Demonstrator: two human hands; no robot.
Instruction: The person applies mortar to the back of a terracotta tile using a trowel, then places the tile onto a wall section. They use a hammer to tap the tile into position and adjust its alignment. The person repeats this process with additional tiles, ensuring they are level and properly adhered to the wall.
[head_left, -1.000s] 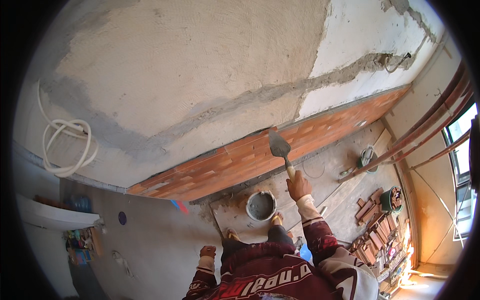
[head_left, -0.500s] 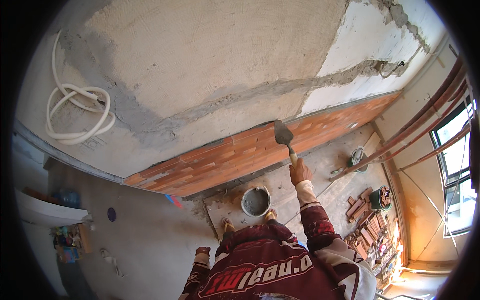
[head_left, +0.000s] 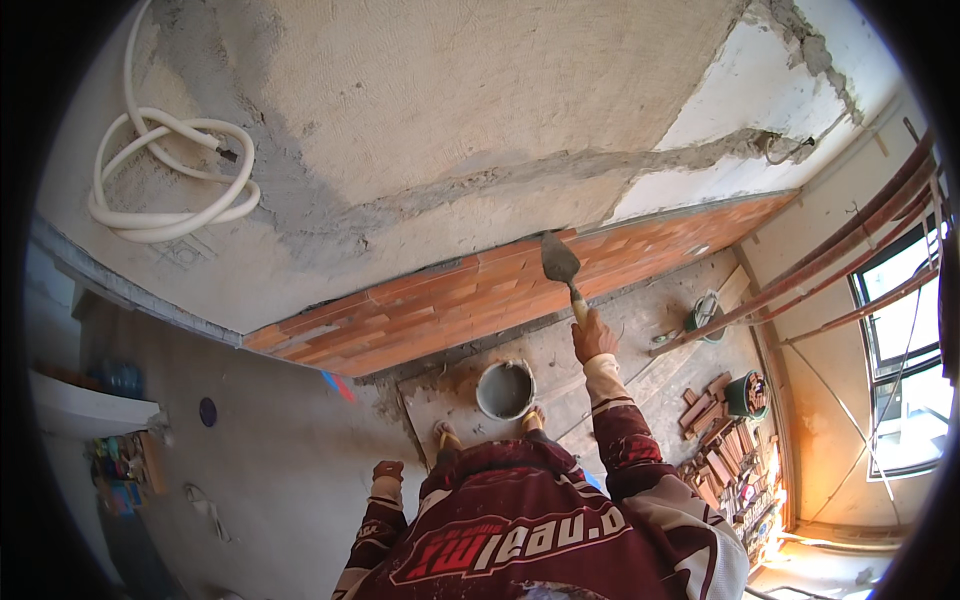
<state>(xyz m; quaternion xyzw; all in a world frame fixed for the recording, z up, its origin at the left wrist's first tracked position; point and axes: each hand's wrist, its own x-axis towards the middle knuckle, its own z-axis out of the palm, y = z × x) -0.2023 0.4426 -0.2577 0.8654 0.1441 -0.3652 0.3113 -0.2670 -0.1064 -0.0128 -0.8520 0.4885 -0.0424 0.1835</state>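
Observation:
My right hand [head_left: 596, 336] is closed around the light handle of a pointed trowel [head_left: 561, 261], arm stretched forward. The trowel's grey blade is at the upper edge of the orange brick strip [head_left: 440, 300], just below the rough plastered wall [head_left: 480, 110]; whether it touches cannot be told. My left hand [head_left: 388, 468] hangs low at my side, small in view, its fingers apparently curled with nothing seen in them. By my feet stands a round bucket [head_left: 506, 390] with grey mortar in it.
A looped white hose [head_left: 240, 200] hangs at the wall's left. To the right are a pile of broken brick pieces [head_left: 735, 455], a dark green bucket of pieces [head_left: 748, 394], another bucket [head_left: 706, 316] and reddish poles [head_left: 830, 270] by the window. A wooden board [head_left: 640, 385] lies on the floor.
My view has shifted slightly. The trowel has moved a little left along the top of the brick strip, still in my right hand. My left hand stays low.

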